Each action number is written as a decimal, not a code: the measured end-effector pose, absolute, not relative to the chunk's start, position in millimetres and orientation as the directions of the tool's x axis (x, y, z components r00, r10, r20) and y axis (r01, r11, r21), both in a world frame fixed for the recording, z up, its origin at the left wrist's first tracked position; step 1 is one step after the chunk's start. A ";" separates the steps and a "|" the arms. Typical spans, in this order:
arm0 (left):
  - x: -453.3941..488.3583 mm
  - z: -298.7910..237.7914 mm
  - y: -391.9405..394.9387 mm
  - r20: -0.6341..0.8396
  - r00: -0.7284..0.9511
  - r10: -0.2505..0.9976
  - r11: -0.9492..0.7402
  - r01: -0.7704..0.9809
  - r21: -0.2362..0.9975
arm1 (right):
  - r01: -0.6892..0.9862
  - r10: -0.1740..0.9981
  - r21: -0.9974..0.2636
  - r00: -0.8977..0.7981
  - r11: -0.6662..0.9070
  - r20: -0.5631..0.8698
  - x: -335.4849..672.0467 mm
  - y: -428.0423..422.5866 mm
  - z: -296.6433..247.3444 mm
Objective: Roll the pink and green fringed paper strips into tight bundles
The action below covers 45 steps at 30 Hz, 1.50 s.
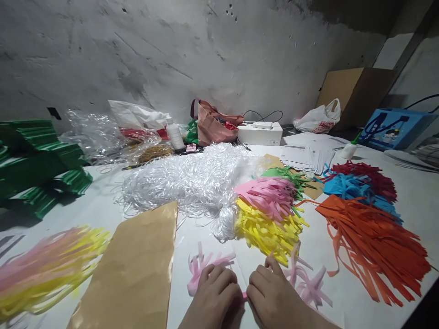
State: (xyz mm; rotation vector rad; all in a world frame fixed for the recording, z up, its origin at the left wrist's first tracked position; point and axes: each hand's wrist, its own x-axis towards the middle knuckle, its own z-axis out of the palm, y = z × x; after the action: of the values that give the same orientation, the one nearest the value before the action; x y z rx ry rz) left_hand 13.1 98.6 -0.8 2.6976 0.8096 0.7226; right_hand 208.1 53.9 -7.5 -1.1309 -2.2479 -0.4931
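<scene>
At the near edge of the table, my left hand and my right hand are close together with fingers curled. Both are closed on a pink fringed paper tassel. Its cut strips spread out beyond each hand, and a narrow pink piece shows in the gap between them. The fingertips and most of the tassel's middle are hidden under my hands. Just ahead lies a yellow paper fringe, with a pink paper fringe partly over it.
A brown paper sheet lies to the left, near a pink-and-yellow fringe. White string is heaped ahead. Orange fringe and blue fringe lie right. Green folded stacks stand left; a glue bottle stands right.
</scene>
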 end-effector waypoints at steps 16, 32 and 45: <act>13.1 7.9 92.5 0.226 0.710 0.667 -0.744 0.622 0.245 | 0.899 0.750 -0.103 -0.288 0.427 0.596 239.4 42.7 0.9; 40.9 -9.7 91.9 0.667 0.654 0.358 -0.869 0.494 -0.017 | 0.808 0.682 0.080 -0.542 0.584 0.491 234.9 47.1 17.5; 21.5 75.0 77.7 -0.146 0.653 0.743 -0.148 0.374 0.916 | 0.716 0.260 0.272 -0.539 0.643 0.801 228.8 33.5 80.2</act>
State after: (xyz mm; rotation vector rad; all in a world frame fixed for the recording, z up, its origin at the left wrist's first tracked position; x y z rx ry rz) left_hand 21.5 77.7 75.0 1.7596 0.9029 0.4141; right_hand 228.8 33.5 80.2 -0.7568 -2.1056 -0.7696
